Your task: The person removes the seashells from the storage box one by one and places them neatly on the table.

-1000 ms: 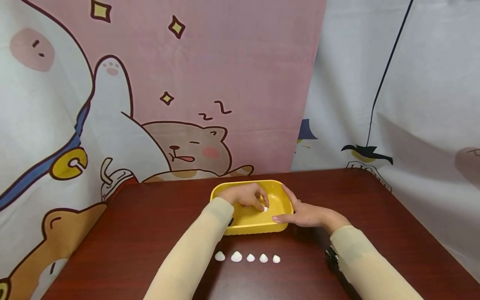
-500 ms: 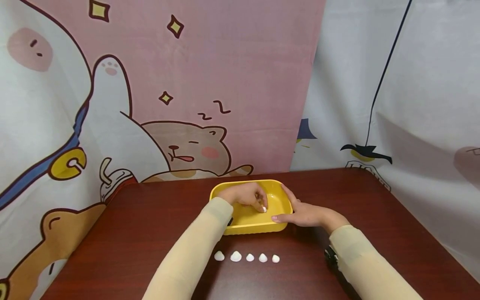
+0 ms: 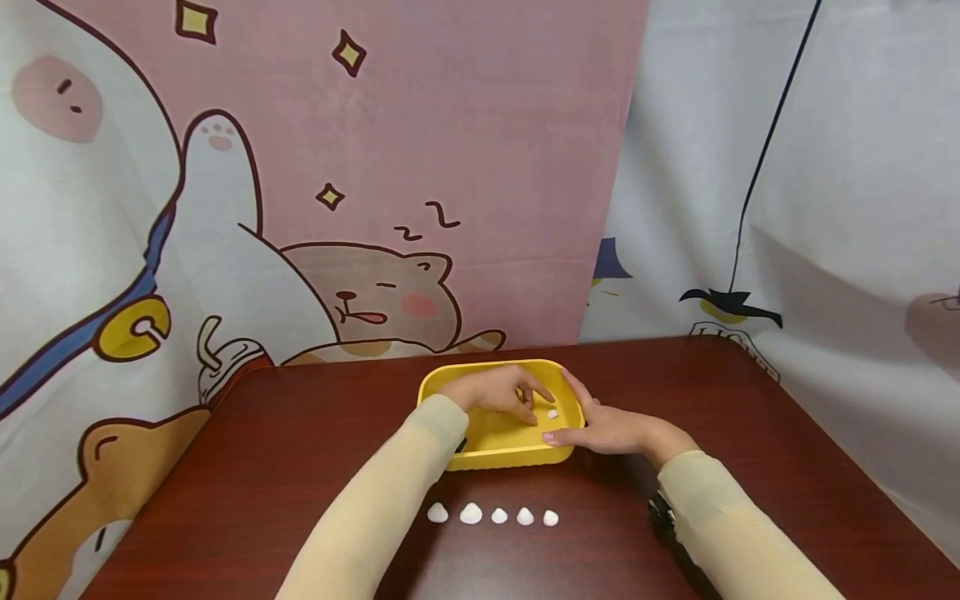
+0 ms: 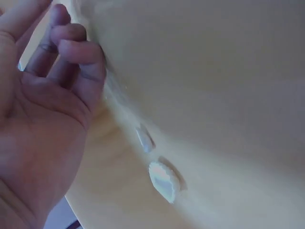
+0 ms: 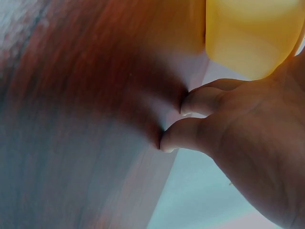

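Inside the yellow tray (image 3: 498, 457), my left hand (image 3: 498, 392) reaches over the floor with its index finger stretched out and its thumb apart from it. A small white seashell (image 3: 552, 413) lies on the tray floor just past that fingertip. In the left wrist view the other fingers curl loosely, and two shells, a larger one (image 4: 164, 182) and a thin one (image 4: 144, 140), lie near the palm. My right hand (image 3: 611, 427) holds the tray's right end, thumb over the front rim, index finger along the side. Two of its fingertips (image 5: 169, 140) rest on the tabletop.
In front of the tray, several white seashells (image 3: 471, 513) lie in a straight row on the dark red-brown table (image 3: 300, 467). A printed cartoon cloth (image 3: 465, 167) hangs behind the table's back edge, and a white cloth (image 3: 862, 208) hangs at the right.
The left thumb and index finger have parted from the small shell they pinched. It now lies farther right on the tray floor, and the index finger has straightened. The right hand stays put.
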Demonstrator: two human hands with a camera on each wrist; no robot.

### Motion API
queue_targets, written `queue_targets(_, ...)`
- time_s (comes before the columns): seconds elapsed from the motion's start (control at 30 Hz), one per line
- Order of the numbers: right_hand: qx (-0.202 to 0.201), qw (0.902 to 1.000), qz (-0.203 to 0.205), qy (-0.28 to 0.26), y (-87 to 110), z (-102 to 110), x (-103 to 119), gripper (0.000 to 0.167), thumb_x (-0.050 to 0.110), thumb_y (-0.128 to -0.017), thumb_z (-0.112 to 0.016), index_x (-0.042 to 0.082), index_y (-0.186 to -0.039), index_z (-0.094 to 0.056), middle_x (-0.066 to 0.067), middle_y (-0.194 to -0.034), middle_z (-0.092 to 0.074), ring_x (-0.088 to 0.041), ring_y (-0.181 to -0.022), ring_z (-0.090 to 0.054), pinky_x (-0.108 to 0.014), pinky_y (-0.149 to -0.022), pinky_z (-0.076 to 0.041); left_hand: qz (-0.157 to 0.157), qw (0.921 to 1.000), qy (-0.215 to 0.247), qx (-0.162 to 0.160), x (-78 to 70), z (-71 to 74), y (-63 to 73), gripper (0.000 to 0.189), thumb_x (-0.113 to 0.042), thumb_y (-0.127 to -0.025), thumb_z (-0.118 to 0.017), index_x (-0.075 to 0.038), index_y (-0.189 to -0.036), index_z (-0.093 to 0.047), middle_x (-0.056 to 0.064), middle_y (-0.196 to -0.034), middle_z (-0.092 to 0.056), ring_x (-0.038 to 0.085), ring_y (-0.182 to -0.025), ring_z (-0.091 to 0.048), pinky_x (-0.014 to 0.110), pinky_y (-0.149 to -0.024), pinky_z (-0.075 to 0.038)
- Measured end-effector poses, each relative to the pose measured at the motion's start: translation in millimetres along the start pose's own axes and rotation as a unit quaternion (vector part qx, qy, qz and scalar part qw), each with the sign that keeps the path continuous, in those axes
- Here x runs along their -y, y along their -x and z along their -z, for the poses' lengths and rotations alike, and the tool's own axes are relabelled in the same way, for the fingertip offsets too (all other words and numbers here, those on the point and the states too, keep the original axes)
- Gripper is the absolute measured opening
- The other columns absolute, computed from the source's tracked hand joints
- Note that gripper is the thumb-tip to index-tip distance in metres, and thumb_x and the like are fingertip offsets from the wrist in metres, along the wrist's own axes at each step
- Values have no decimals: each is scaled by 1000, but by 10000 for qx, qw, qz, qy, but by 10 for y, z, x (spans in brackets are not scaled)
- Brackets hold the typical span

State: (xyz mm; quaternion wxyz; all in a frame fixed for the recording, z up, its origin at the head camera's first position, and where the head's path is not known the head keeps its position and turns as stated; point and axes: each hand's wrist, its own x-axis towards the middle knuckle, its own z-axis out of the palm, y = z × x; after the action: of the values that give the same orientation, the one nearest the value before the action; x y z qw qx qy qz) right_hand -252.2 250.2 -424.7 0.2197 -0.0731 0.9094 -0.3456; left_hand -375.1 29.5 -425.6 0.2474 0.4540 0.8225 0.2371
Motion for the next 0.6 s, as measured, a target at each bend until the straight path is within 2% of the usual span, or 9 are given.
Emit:
queue_targets(0.1,-1,10000,10,11,2,-2,0,127,75,-88,-68,31,-168,21,-30,-173,-21,-52,-157,-30,-75,-122,-30,-65,9996,-250,111,-10,-8,-24,43,-15,-97,-79,-14,-139,-71,-3,-87,-63,5,-73,-52,17,-66,-43)
queue_targets(0.27,18,10000,9,22,6,-13,3,126,75,-88,-67,32,-168,21,-30,-173,-21,-55,-158,-25,-76,-121,-28,-130,9988,-434,208,-10,-24,-55,38,-14,-98,-78,-14,-136,-74,-2,-83,-62,4,-70,-50,16,-65,-42)
queue_targets(0.5,3,10000,27,26,1,-13,-1,126,75,-89,-67,32,-168,20,-29,-172,-26,-52,-157,-30,-74,-122,-30,80,9991,-412,42,-2,-38,-60,11,-15,-96,-80,-14,-107,-79,-8,-84,-65,4,-74,-55,17,-69,-47)
queue_targets(0.6,8,10000,66,18,2,-9,-2,125,75,-89,-67,32,-168,20,-29,-172,-26,-50,-156,-32,-72,-122,-31,57,9992,-388,16,12,-40,-66,12,-14,-95,-80,-14,-107,-81,-7,-84,-68,4,-72,-54,18,-67,-46)
